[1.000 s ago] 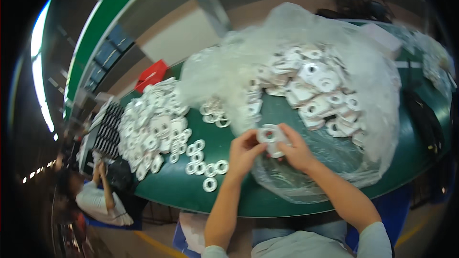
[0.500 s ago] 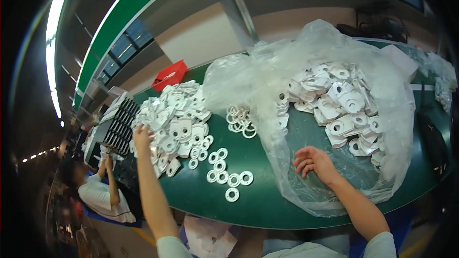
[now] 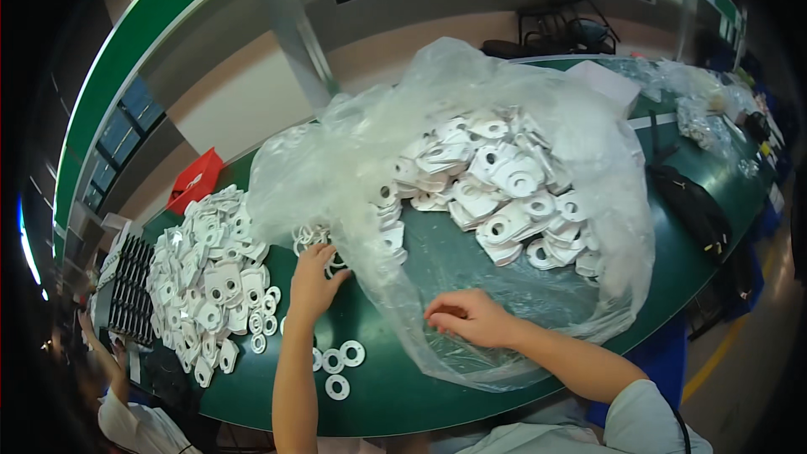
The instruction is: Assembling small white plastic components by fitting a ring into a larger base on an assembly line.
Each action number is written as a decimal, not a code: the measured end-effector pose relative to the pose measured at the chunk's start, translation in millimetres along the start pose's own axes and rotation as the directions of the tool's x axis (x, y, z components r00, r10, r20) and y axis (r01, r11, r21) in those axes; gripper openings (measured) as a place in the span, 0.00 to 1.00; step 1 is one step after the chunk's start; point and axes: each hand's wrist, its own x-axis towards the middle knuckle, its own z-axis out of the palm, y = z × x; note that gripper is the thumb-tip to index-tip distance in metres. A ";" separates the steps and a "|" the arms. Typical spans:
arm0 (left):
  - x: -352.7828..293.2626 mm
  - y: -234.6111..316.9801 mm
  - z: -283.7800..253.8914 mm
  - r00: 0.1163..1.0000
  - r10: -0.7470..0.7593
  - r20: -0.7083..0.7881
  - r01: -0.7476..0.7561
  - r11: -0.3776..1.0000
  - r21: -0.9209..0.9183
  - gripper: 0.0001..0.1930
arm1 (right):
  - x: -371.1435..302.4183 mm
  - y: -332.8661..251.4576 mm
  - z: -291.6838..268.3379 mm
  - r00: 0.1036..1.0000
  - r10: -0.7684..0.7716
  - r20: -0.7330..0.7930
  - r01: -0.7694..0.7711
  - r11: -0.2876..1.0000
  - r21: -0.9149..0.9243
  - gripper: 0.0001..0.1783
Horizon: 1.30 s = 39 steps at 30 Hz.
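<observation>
My left hand point(image 3: 313, 282) reaches over a small heap of thin white rings point(image 3: 309, 237) at the left edge of the clear plastic bag point(image 3: 626, 240). Its thumb is spread from its fingers, and the fingertips touch or hover over the rings. My right hand point(image 3: 475, 318) is above the bag's near part, fingers loosely curled with a gap by the thumb and nothing visible in them. Flat white parts with round holes point(image 3: 517, 176) lie piled inside the opened bag. Several white washer-like discs point(image 3: 353, 353) lie beside my left forearm, which partly hides the group.
Another heap of white holed parts point(image 3: 214, 273) covers the left of the green table point(image 3: 395, 408). Behind it stands a red bin point(image 3: 195, 181). A black slotted rack point(image 3: 130, 290) is farther left, near a co-worker point(image 3: 139, 420). A black bag point(image 3: 685, 210) lies at the right.
My left hand has moved right from the large heap to the thin rings. My right hand stays over the bag, its fingers more drawn in. The view has turned rightward.
</observation>
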 end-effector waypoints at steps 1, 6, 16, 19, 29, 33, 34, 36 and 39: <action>0.5 7.7 4.0 0.997 -0.054 0.052 0.053 0.998 0.019 0.19 | -2.0 -7.7 -0.8 0.994 -0.105 -0.039 0.099 0.985 -0.138 0.09; -9.8 14.2 -6.9 0.967 -0.195 0.166 0.179 0.978 0.111 0.14 | 15.1 -46.2 -40.0 0.876 -0.422 -0.236 0.263 0.826 -0.499 0.08; -25.9 -20.1 -17.7 0.882 -0.386 0.270 0.457 0.565 -0.686 0.17 | 138.4 -55.5 -156.8 0.845 -0.491 -0.213 -0.121 0.214 -0.969 0.12; -30.3 -21.7 -27.1 0.877 -0.389 0.283 0.471 0.570 -0.674 0.24 | 133.1 -62.4 -161.3 0.824 -0.522 -0.222 -0.045 0.330 -0.943 0.09; -108.0 60.0 -64.6 0.945 -0.102 0.311 0.140 0.985 -0.100 0.20 | 69.1 -72.2 -116.0 0.735 -0.666 -0.128 0.350 0.534 -0.769 0.06; -104.7 60.5 -54.9 0.946 -0.054 0.320 0.081 0.994 -0.070 0.16 | 32.8 -45.3 -75.2 0.702 -0.712 -0.013 0.456 0.464 -0.760 0.07; -106.9 55.3 -53.8 0.945 -0.052 0.322 0.078 0.995 -0.069 0.16 | 24.3 -40.5 -61.3 0.750 -0.662 0.006 0.454 0.507 -0.732 0.07; -105.9 52.5 -50.3 0.973 -0.175 0.152 0.200 0.965 -0.169 0.12 | 10.7 -30.5 -46.4 0.795 -0.606 0.015 0.435 0.553 -0.711 0.08; -81.1 81.4 -40.0 0.968 -0.253 0.006 0.227 0.860 -0.458 0.08 | 11.7 5.0 -47.1 0.874 -0.485 0.027 0.377 0.643 -0.666 0.14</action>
